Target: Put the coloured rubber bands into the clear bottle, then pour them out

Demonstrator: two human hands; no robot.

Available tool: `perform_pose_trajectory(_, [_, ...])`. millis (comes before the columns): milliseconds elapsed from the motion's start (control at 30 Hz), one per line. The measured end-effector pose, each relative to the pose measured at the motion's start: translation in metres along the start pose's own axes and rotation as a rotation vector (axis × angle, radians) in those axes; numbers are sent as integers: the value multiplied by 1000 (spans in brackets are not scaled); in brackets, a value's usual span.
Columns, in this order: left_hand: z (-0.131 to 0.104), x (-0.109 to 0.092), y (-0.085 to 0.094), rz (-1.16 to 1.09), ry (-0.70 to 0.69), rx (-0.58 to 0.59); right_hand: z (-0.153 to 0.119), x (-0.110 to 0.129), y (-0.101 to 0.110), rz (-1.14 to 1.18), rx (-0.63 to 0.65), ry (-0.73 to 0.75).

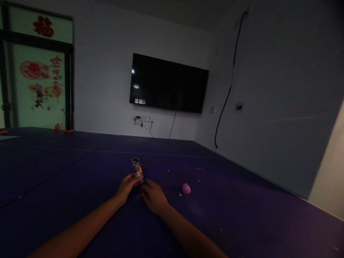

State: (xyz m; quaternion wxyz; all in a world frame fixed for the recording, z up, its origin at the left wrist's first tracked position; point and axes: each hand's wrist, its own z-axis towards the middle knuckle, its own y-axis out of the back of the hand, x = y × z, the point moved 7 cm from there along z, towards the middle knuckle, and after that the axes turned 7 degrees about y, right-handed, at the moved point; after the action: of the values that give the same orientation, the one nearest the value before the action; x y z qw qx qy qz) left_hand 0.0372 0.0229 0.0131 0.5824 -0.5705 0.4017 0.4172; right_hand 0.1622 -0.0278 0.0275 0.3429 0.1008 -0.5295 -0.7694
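Left hand (127, 187): fingers curled closed around a bright tube (136, 166), which juts forward past them; between both hands' fingers, a pink loop (138, 196); right hand (155, 197): fingers bent at the tube's near end, whether gripping I cannot tell; right of them, apart, a pink lump (186, 189)

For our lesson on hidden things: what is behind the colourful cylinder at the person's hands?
Beyond the colourful cylinder, the purple surface shows, then the wall. Whatever lies directly behind the cylinder and the left hand gripping it is covered.
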Motion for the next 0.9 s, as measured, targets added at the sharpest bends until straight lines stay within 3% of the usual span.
perform_pose_trajectory(333, [0, 3, -5, 25, 37, 22, 0, 2, 6, 33, -71, 14])
perform_pose_trajectory(600, [-4, 0, -7, 61, 38, 30, -2, 1, 1, -19, 14, -9])
perform_pose_trajectory(900, [-7, -2, -12, 96, 35, 74, -1, -3, -5, -35, 26, -52])
